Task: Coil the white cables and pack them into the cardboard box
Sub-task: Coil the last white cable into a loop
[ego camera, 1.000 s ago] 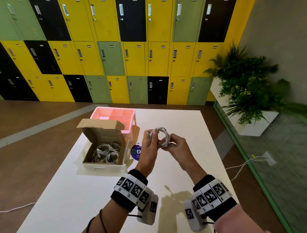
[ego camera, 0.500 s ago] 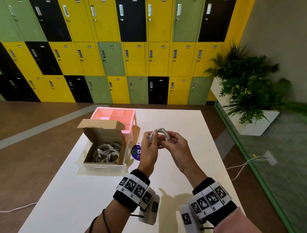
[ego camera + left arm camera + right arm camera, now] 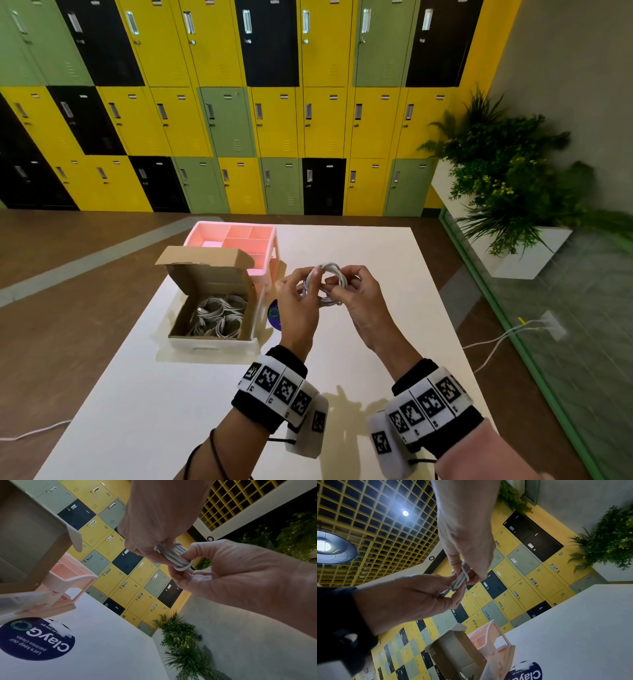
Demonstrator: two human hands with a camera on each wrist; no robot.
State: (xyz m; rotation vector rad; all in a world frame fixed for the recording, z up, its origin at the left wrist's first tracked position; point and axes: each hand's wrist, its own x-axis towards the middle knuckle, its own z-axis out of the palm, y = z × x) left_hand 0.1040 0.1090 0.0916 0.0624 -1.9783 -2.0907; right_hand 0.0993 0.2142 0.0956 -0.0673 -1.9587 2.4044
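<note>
Left hand [image 3: 297, 301]: raised above the table, thumb and fingers pinched on the left side of the coiled white cable [image 3: 327, 281]. Right hand [image 3: 359, 294]: fingers curled on the coil's right side, holding it from there. The coil hung in the air between the two hands, clear of the table [image 3: 376, 260].

Head view only: the coil read as a round loop of several turns, and the inside of the cardboard box [image 3: 212, 301] was open to sight, with more coiled cables [image 3: 219, 317] lying on its floor. Box lid flap stood up at the far side. Box sat left of the hands, on a white tray [image 3: 214, 346]; pink divided organiser [image 3: 239, 240] just behind it. Marker bands ringed both wrists.

Left wrist view only: the turns of the coil seen edge-on as a tight bundle [image 3: 176, 555], one strand wrapped crosswise round it; the round dark-blue sticker [image 3: 36, 638] on the table was legible, reading "ClayGo".

Right wrist view only: a cable end with its plug [image 3: 445, 593] stuck out below the bundle against the left hand's fingers [image 3: 453, 599]; gridded yellow ceiling with lamps overhead.

Surroundings, head view: wall of yellow, green and black lockers [image 3: 239, 120], potted plants [image 3: 507, 185] at right, loose white leads on the floor
</note>
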